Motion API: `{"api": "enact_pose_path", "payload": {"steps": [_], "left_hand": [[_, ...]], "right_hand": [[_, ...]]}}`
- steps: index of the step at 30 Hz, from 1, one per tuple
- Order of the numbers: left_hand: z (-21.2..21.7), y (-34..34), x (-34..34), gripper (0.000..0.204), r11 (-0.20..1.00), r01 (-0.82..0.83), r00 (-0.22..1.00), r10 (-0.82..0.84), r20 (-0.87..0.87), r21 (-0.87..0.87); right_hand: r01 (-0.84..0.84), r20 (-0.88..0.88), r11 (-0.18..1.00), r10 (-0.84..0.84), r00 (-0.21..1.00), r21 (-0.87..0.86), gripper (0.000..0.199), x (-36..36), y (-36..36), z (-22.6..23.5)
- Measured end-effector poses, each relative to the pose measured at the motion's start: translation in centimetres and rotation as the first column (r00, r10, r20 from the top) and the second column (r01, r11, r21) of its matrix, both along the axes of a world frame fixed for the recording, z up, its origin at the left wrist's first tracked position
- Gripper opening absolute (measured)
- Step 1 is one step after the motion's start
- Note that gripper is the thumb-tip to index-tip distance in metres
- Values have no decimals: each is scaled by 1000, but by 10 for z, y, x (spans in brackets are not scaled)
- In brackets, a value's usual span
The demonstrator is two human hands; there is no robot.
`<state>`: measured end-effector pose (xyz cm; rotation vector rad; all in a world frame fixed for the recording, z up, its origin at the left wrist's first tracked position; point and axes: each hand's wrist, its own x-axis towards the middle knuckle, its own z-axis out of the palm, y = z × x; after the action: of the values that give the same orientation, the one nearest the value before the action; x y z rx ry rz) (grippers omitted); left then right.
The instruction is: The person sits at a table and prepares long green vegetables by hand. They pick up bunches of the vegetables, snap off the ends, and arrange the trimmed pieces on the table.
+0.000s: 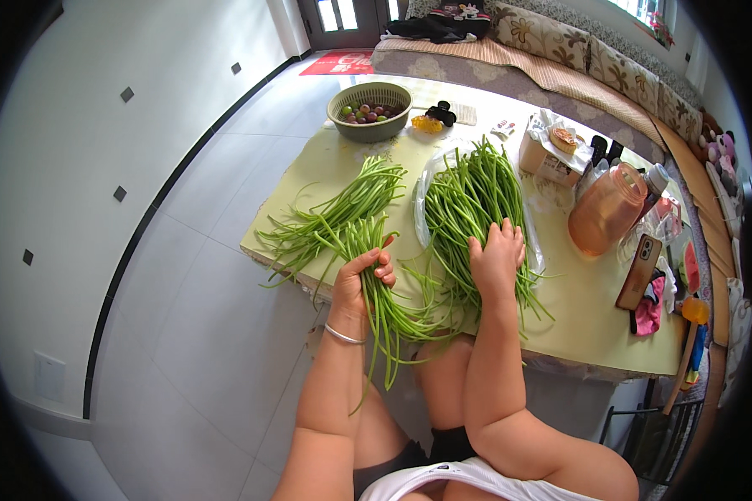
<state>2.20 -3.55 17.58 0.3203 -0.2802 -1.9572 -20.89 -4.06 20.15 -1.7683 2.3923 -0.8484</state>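
Note:
My left hand [364, 277] is closed around a bunch of long thin green vegetable stalks [383, 313], whose lower ends droop past the table's near edge. A small red bit shows by its fingers, too small to name. My right hand [499, 255] lies over a larger pile of the same stalks [474, 196], its thumb apart from the fingers. Under that pile spreads a clear plastic bag [423, 196]. Left of it, a smaller heap of stalks [342, 207] rests on the table, just beyond my left hand. A few loose stalks lie between the hands.
On the pale yellow table [581, 309], a green-grey basket [368, 134] holds round green and purple fruit. A black hair claw [441, 113], tissue box [551, 159], pinkish jug [607, 209] and phone [639, 271] stand or lie farther right. Behind runs a cushioned sofa [543, 37].

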Motion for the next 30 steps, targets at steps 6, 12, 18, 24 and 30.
{"api": "enact_pose_path", "payload": {"steps": [6,12,18,24,30], "left_hand": [[1,2,-2,30,1000,-17,1000,17,5,-4],[6,3,4,19,998,-65,998,65,-1,6],[26,6,-5,14,977,-208,976,211,-50,49],[-4,-2,7,10,979,-196,977,200,-79,54],[-11,-5,11,22,995,-99,984,102,-143,29]], "right_hand": [[38,64,981,-26,998,-190,47,-6,-1,0],[-244,517,854,481,708,-460,26,12,30,54],[-717,583,671,665,467,-191,15,31,55,81],[-713,498,668,702,510,-212,17,24,46,62],[10,130,970,22,991,-244,40,-11,8,15]]}}
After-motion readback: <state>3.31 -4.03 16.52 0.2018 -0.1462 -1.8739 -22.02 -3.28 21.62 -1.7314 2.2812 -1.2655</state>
